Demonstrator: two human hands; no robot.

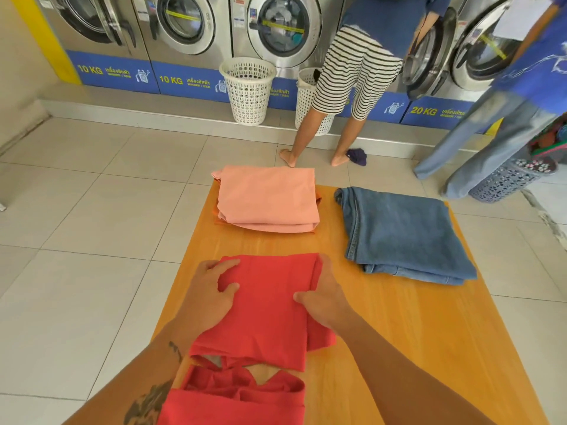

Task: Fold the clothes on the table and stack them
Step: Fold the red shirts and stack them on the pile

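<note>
A red garment (267, 305) lies partly folded on the near part of the orange wooden table (399, 332). My left hand (211, 292) grips its left edge, fingers curled around the cloth. My right hand (325, 299) holds its right edge, thumb on top and fingers tucked under the fold. A folded pink garment (267, 197) rests on an orange one at the far left of the table. Folded blue jeans (402, 234) lie at the far right.
Washing machines line the far wall. A white laundry basket (248, 90) stands on the ledge, a second one (306, 99) behind a person's legs (322, 127). Another person in jeans (478, 148) stands at the right by a grey basket (506, 182). A dark cloth (357, 156) lies on the tiled floor.
</note>
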